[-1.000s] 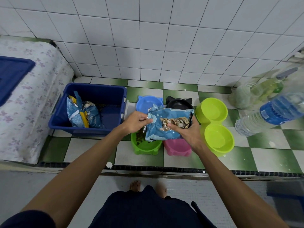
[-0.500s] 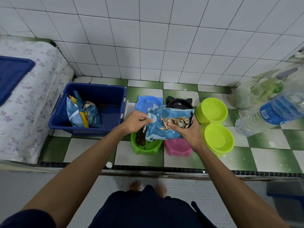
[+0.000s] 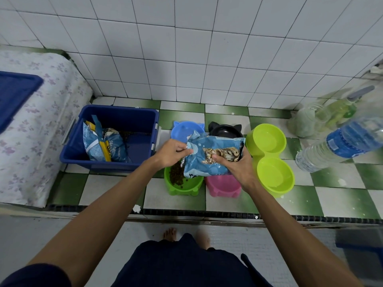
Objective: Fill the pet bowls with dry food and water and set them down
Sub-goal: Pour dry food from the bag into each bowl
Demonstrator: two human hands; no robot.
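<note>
hands both on food bag (image 3: 211, 157): left hand (image 3: 173, 152) pinches torn corner, right hand (image 3: 238, 166) grips side, tilted over green bowl (image 3: 182, 183), kibble pouring in. we judge bag soft, crinkly, light; hold near opening + base. we count 4 single bowls, 1 double bowl (image 3: 269, 160), 2nd bag in blue bin (image 3: 116, 141).

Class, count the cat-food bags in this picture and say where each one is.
2. One bag is held in both hands over the green bowl; the other bag stands in the blue bin. More may be hidden.
</note>
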